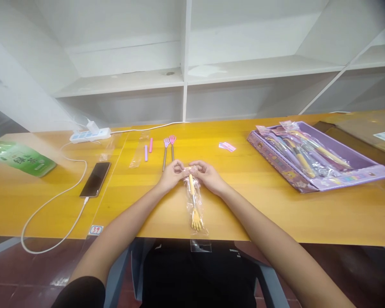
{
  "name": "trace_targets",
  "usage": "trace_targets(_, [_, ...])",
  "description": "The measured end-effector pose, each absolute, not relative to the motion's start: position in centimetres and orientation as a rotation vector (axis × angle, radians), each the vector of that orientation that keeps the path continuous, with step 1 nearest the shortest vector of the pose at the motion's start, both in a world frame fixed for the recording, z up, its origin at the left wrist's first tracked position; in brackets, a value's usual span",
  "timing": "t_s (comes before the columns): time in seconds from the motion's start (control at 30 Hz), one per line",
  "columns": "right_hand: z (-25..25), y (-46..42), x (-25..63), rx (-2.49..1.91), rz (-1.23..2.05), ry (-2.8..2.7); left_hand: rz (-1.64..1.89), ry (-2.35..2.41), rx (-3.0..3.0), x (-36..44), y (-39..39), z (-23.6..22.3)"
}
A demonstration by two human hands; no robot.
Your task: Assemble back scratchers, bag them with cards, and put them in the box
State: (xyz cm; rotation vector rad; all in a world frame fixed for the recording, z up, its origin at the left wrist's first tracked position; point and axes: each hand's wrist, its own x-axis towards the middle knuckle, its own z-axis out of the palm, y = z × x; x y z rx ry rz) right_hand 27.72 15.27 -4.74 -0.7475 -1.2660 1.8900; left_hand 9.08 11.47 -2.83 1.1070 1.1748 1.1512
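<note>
A yellow hand-shaped back scratcher (196,219) with a metal shaft lies inside a clear plastic bag (202,229) in front of me, its claw end toward the table's front edge. At the bag's far end, my left hand (173,174) pinches the plastic from the left. My right hand (209,176) grips the same end from the right, fingers curled together. Just beyond my left hand are a purple-white scratcher head (166,141) and a pink one (172,140) on metal rods. Loose purple (146,152) and pink (150,145) handles lie left of them.
A purple display box (365,164) with several bagged scratchers stands at the right, beside cardboard (365,130). Small pink cards (227,146) lie mid-table. At left are a charging phone (95,179), a power strip (90,134), a green bottle (21,158) and an empty bag (139,149). Shelves (244,70) rise behind.
</note>
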Motion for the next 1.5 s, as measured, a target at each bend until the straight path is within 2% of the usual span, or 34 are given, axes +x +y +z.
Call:
trace_targets(0.27, [-4.6, 16.4, 28.8, -0.629, 1.905, -1.256, 1.192, 1.233, 1.171, 8.8, 11.6, -2.8])
trace_targets(0.37, [-4.4, 16.7, 29.6, -0.661, 1.997, -1.174, 1.411, 1.391, 1.171, 8.3, 11.9, -2.8])
trace_targets(0.47, [-3.5, 17.1, 31.2, -0.678, 2.15, -1.338, 1.704, 1.386, 1.034, 7.4, 12.2, -2.0])
trace_targets(0.6, [-2.4, 17.9, 33.5, -0.829, 2.044, -1.613, 1.864, 1.278, 0.935, 6.7, 12.4, -0.6])
trace_targets(0.77, [-3.0, 20.1, 35.2, -1.078, 1.686, -1.347, 1.726, 1.254, 0.958, 7.0, 12.1, -0.2])
trace_targets(0.87, [-3.7, 21.4, 35.8, -1.056, 1.536, -1.031, 1.603, 1.197, 0.996, 7.3, 11.8, -0.5])
trace_targets(1.0, [-3.9, 22.1, 35.6, -0.893, 1.513, -0.775, 1.235, 0.996, 1.138, 7.3, 11.2, -0.4])
trace_targets(1.13, [-3.7, 20.7, 34.0, -0.85, 1.564, -0.77, 0.863, 0.785, 1.154, 8.1, 10.5, -0.7])
trace_targets(1.37, [-3.1, 16.2, 29.1, -0.813, 1.804, -1.159, 1.179, 1.022, 1.009, 9.5, 10.6, -2.2])
trace_targets(1.5, [-2.8, 15.4, 28.2, -0.754, 1.856, -1.299, 1.21, 1.122, 1.096, 9.2, 11.1, -2.3])
